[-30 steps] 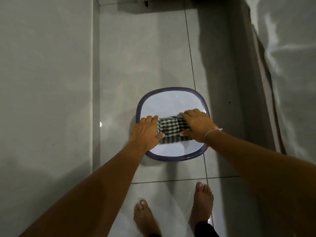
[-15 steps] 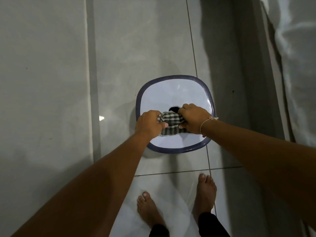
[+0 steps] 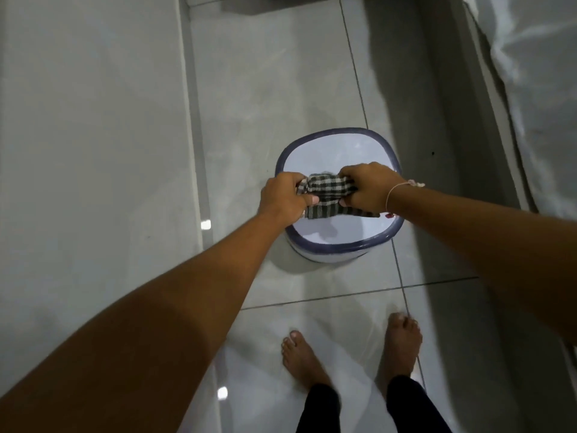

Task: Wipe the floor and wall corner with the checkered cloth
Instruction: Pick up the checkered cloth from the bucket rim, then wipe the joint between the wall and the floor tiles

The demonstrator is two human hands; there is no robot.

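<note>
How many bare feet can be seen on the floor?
2. The left foot stands on the glossy floor tile near the bottom centre; the right foot is beside it, closer to the basin. None appears hidden.

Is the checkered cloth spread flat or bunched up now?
Bunched up. The checkered cloth is gathered between the left hand and right hand, over the basin, with one edge hanging below.
</note>
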